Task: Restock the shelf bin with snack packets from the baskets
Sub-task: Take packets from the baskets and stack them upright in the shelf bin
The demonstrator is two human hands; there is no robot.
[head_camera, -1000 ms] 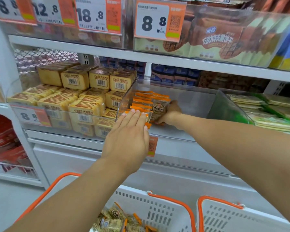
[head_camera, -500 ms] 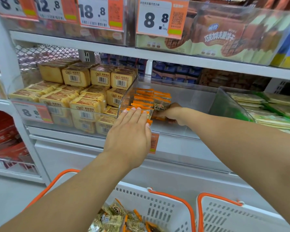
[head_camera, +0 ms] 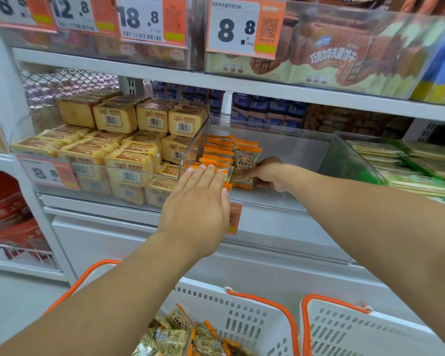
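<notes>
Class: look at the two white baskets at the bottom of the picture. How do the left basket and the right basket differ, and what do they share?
The left basket holds loose snack packets; no packets show in the visible part of the right basket. The left basket sits under the left forearm, the right basket beside the right arm. Both are white, slotted plastic with orange handles.

Two bare forearms enter from the lower edge, one from about 7 o'clock and one from about 4 o'clock. No sleeve shows on either arm up to the edge of the view. The left hand (head_camera: 194, 209) has no ring, watch or band, with short, plain nails. The right hand (head_camera: 267, 174) and its wrist are likewise unadorned.
</notes>
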